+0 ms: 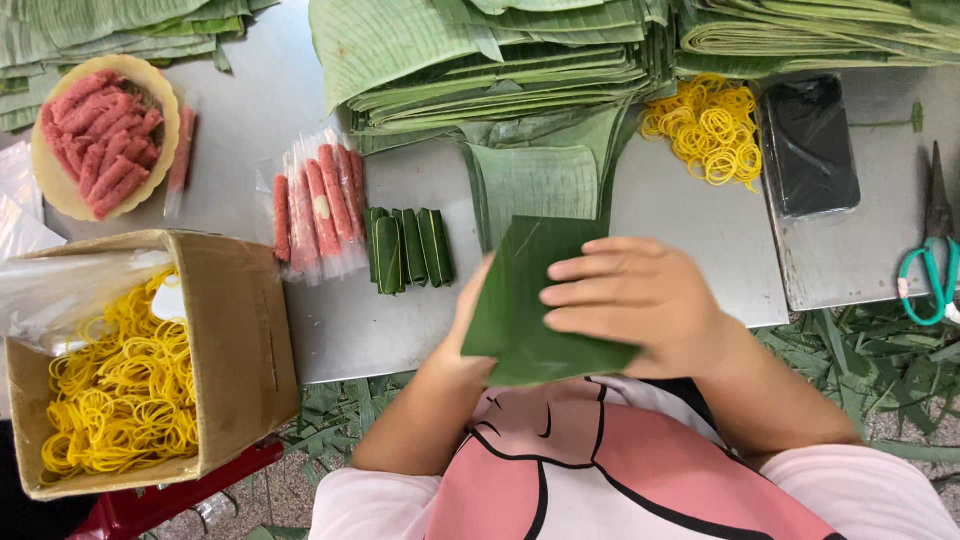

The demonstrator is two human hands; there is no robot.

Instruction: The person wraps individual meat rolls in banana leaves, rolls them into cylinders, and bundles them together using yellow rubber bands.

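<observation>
A folded green banana leaf [520, 300] is held over the front edge of the metal table [420, 320]. My left hand [465, 330] is under it, mostly hidden, gripping its left side. My right hand [635, 300] lies flat on top with fingers pointing left, pressing the leaf. Several small leaf-wrapped rolls [407, 248] lie side by side just left of the leaf. Beside them lie pink sausages in clear plastic sleeves [320, 205].
Stacks of cut banana leaves [500, 60] fill the back. A yellow bowl of pink sausages [100, 135] sits far left, a cardboard box of yellow rubber bands [125, 385] front left. Loose rubber bands [710, 125], a black phone [810, 145] and teal-handled scissors [935, 270] lie right.
</observation>
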